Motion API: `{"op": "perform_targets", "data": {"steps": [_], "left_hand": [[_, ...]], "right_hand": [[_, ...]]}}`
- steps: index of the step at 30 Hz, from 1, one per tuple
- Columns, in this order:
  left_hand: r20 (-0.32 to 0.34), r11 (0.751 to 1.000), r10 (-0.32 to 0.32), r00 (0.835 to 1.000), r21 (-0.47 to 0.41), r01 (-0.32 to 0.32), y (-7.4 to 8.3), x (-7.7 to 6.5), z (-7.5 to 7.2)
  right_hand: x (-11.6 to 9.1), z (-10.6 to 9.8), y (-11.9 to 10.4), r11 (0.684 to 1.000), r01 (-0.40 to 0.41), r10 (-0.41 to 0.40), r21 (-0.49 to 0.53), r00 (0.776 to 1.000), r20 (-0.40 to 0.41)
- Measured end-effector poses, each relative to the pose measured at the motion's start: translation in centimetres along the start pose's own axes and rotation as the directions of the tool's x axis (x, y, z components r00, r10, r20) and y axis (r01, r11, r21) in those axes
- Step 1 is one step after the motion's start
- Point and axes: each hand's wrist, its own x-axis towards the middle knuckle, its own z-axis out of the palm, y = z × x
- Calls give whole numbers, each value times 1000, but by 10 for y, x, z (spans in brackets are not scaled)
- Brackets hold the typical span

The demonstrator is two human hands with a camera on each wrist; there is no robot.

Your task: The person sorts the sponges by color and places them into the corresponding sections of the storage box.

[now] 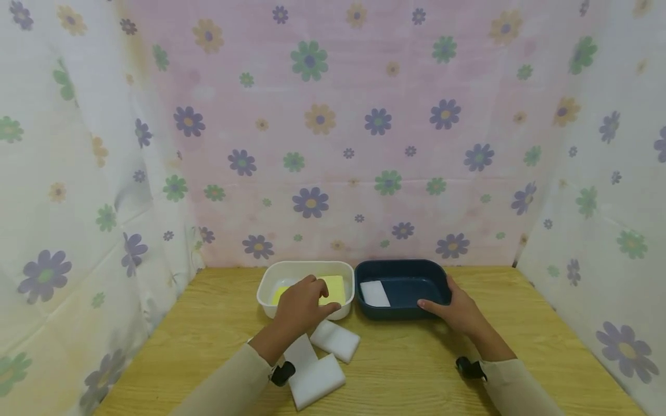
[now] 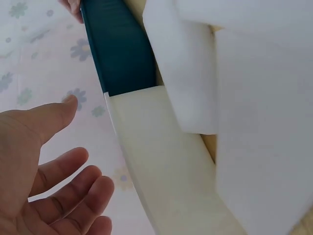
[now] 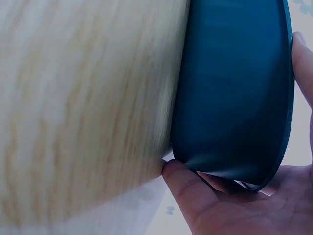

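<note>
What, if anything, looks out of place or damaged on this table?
No spill or damage shows. Only the white blocks look untidy: they lie at uneven angles on the table in front of the white tub, while another white block sits inside the dark tub.

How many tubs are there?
2. The white tub is on the left, partly blocked from the head camera by the left hand. The dark blue tub is beside it, with the right hand holding its right end.
</note>
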Motion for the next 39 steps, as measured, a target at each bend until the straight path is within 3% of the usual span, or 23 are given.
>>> {"op": "perform_targets", "data": {"steps": [5,11,16,23,31,39], "left_hand": [[22,997,79,997,-16,-79,-7,-18,-3],[100,993,117,988,-40,-113,-13,-27,-2],[170,985,173,970,-15,-173,-18,-33,-2],[190,954,286,939,36,-298,-23,-33,8],[218,948,302,928,34,-317,-28,-35,16],[239,947,311,920,9,-322,-23,-33,21]], "right_hand": [[0,2,1,1000,-10,10,-11,1000,2],[1,1,0,1000,6,-6,-4,1000,2],[-1,3,0,1000,3,-3,12,1000,2],[3,3,2,1000,15,-15,6,1000,-19],[7,6,1,999,30,-30,11,1000,-8],[3,1,1,1000,15,-15,11,1000,-10]]}}
